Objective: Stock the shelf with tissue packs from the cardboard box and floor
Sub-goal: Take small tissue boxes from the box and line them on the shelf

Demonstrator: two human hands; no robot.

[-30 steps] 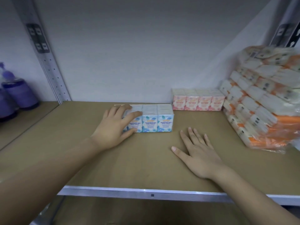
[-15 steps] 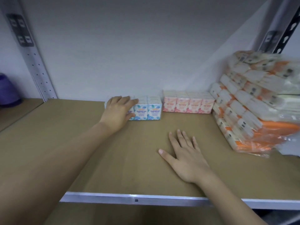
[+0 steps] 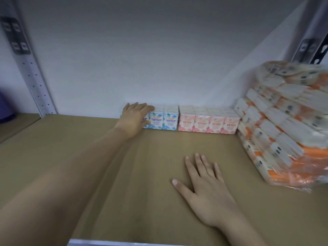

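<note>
- Landmark: blue tissue pack (image 3: pixel 163 119), labelled "FRAGRANCE FREE MINI TISSUE", sits at the back of the shelf (image 3: pixel 88 157), against the rear wall (image 3: pixel 142 59).
- Left hand (image 3: pixel 134 118) covers the blue pack's left end; fingers lie over its top and front, thumb points right along the top edge. Grip state: fingers look mostly straight, pressing on the pack rather than wrapped round it.
- Left forearm runs from the lower left corner diagonally up to the blue pack.
- Pink tissue pack (image 3: pixel 209 123), "ROSE SCENTED MINI TISSUE", stands just right of the blue pack, touching or nearly so, same row along the wall.
- Orange-and-white bundle of tissue packs (image 3: pixel 287 125) in clear wrap is stacked right of the pink pack, well right of the blue pack, tilted, motion-blurred. Its near end reaches further toward the shelf front than the blue pack.
- Right hand (image 3: pixel 207 189) lies flat on the shelf board, in front of and right of the blue pack, well apart from it. Grip released: fingers straight and spread, palm down, holding nothing.
- Metal upright (image 3: pixel 33 82) with punched holes stands left of the blue pack, at the shelf's back left corner.
- Second upright (image 3: pixel 312 45) is behind the orange bundle, far right of the blue pack.
- Purple object (image 3: pixel 5 105) at the left frame edge, beyond the left upright; too blurred to identify.
- Metal front edge of shelf (image 3: pixel 124 243) is visible at the bottom, nearest the camera.
</note>
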